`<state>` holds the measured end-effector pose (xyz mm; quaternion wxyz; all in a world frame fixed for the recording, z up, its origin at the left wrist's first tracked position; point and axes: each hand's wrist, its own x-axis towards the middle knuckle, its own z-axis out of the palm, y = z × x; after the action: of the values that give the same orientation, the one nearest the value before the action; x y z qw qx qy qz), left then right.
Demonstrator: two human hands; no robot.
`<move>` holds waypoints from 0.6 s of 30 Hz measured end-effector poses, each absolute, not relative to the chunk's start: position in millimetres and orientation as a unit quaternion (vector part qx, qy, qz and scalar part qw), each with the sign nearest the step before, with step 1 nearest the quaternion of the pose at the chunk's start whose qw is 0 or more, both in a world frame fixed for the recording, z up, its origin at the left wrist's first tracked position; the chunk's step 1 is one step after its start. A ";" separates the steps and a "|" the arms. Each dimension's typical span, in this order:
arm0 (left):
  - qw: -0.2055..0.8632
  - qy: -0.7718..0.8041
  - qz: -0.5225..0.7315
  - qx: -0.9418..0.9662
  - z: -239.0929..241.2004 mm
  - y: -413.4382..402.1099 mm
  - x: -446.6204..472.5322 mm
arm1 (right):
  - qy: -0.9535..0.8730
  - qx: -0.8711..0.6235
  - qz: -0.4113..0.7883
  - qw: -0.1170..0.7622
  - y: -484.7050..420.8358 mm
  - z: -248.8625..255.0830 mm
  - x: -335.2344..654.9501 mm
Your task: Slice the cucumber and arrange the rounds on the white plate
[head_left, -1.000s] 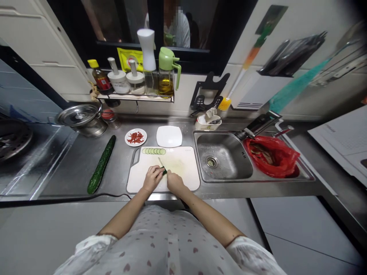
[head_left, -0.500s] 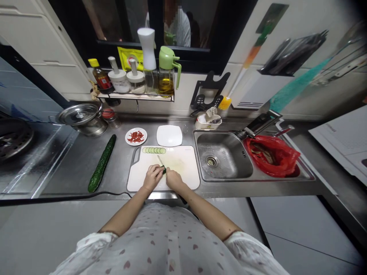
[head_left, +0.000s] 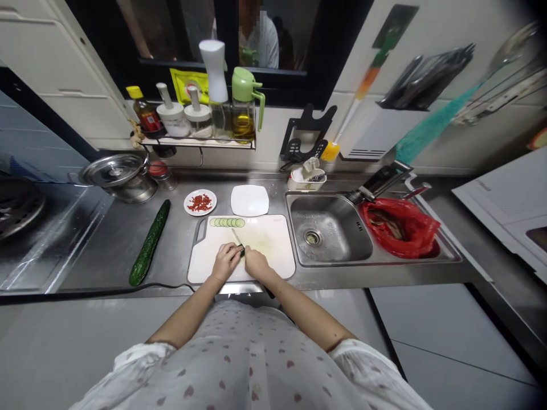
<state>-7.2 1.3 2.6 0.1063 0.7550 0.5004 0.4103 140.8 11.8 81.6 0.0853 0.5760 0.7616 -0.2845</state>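
Open counter (head_left: 176, 247) edges the white board (head_left: 276, 259); left fingers (head_left: 231, 250) grip cucumber (head_left: 242, 250), right fingers (head_left: 251, 259) knife (head_left: 235, 234).

2 white sleeves (head_left: 143, 364) flank a heart-dotted garment (head_left: 237, 364).

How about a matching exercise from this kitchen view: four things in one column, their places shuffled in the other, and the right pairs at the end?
Things:
1. Whole cucumber
2. Cucumber slices
3. Knife
4. Red plastic bag

Places:
A. Gripped in the right hand
B. In the right-hand basin of the sink
C. In a row near the far edge of the cutting board
D. On the counter, to the left of the cutting board

Right pairs: 1-D, 2-C, 3-A, 4-B.
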 end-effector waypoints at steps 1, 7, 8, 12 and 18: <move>0.106 0.501 0.411 0.754 2.7 1.3 -7.1 | 0.761 0.577 -0.284 0.085 11.7 81.5 140.5; 0.115 0.504 0.412 0.750 1.9 1.3 -7.4 | 0.764 0.580 -0.269 0.091 6.9 84.6 141.6; 0.116 0.505 0.411 0.750 1.8 1.3 -7.5 | 0.763 0.580 -0.269 0.096 5.1 85.7 142.7; 0.117 0.509 0.408 0.749 1.7 1.1 -7.7 | 0.756 0.578 -0.280 0.126 -6.1 89.9 149.6; 0.116 0.508 0.411 0.748 2.7 1.0 -6.9 | 0.754 0.584 -0.269 0.135 -24.3 87.7 160.2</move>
<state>-6.9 1.0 2.7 0.1164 0.7477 0.5080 0.4114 160.2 -24.3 87.7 0.1349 0.5839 0.7541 -0.2687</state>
